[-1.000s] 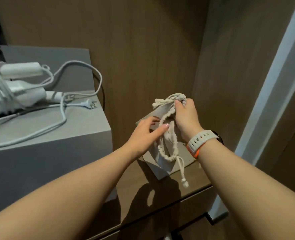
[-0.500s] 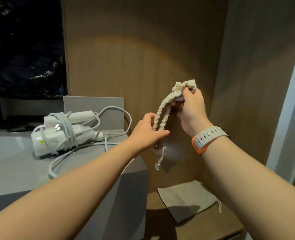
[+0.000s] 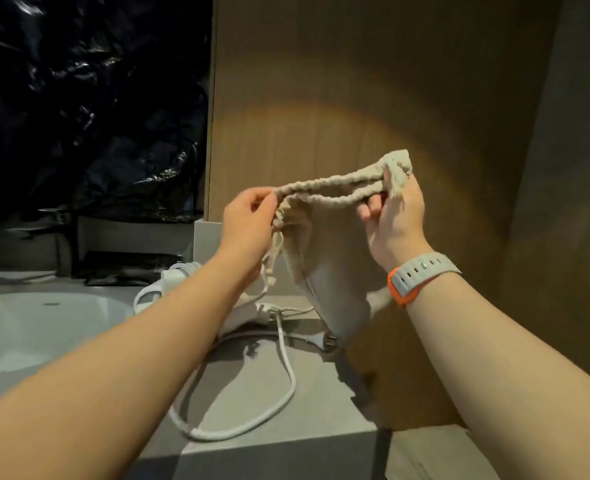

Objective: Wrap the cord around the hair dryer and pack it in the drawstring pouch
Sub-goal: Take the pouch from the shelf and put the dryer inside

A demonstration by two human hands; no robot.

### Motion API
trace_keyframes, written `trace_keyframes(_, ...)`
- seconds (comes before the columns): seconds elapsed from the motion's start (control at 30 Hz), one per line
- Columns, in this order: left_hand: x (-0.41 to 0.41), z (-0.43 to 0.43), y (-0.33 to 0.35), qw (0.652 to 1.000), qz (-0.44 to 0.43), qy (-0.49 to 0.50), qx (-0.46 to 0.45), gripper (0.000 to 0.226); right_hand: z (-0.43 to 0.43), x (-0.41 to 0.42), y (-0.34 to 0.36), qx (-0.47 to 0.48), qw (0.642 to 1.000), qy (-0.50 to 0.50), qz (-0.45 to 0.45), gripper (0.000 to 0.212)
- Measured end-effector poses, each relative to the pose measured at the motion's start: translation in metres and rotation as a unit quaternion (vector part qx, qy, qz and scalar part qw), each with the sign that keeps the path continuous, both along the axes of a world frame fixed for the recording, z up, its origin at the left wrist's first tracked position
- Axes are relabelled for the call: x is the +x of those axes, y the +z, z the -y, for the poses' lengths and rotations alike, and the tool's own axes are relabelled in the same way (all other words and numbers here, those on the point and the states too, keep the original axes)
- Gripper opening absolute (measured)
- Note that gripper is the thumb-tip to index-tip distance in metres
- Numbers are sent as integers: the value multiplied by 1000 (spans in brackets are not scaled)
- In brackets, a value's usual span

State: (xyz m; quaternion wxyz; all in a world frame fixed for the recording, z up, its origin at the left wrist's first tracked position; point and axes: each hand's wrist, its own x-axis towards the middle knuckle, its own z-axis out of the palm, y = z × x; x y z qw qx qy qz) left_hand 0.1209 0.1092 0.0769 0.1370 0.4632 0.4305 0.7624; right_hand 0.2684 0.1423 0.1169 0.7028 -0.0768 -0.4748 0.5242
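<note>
Left hand (image 3: 248, 221) and right hand (image 3: 395, 223) pinch the drawstring pouch (image 3: 324, 244) mouth, stretched wider than before, above the table's (image 3: 321, 403) right edge.

There is a single view, worn on the person's head. It looks forward and slightly down from close in front of the grey counter (image 3: 245, 386), which fills the lower middle. Both forearms enter from the bottom corners. Nearest the lens, above the counter's far edge, the left hand (image 3: 248, 223) and right hand (image 3: 390, 216) hold the drawstring pouch (image 3: 328, 244). The wooden panel (image 3: 356, 81) behind the counter is faced almost squarely.
</note>
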Motion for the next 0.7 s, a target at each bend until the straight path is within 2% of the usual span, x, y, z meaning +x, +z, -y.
trace_keyframes(0.1, -22, 5, 32, 985, -87, 107, 107, 20, -8, -19, 23, 24, 1000, 20, 0, 27)
trace_keyframes(0.2, -49, 5, 38, 971, -117, 151, 140, 17, -27, -40, 18, 70, 993, -25, 91, 17)
trace_keyframes(0.27, -65, 2, 21, 974, -139, 160, 87, 14, -38, -55, -1, 52, 982, -56, 171, 8)
trace_keyframes(0.33, -80, -1, -5, 967, -179, 179, -24, 11, -46, -67, -29, -6, 967, -78, 241, 20)
trace_keyframes(0.43, -98, -4, -37, 908, -294, 226, -192, 17, -48, -79, -68, -67, 947, -77, 306, 26)
trace_keyframes(0.5, -104, -2, -43, 865, -367, 257, -225, 19, -49, -89, -82, -93, 953, -31, 286, 18)
trace_keyframes(0.6, -109, 8, -50, 814, -428, 306, -245, 29, -51, -106, -90, -117, 962, -3, 249, 21)
trace_keyframes(0.67, -116, 14, -58, 808, -431, 311, -254, 36, -53, -114, -94, -111, 962, 1, 251, 17)
trace_keyframes(0.7, -119, 17, -63, 819, -422, 292, -257, 40, -54, -117, -96, -104, 961, 3, 256, 17)
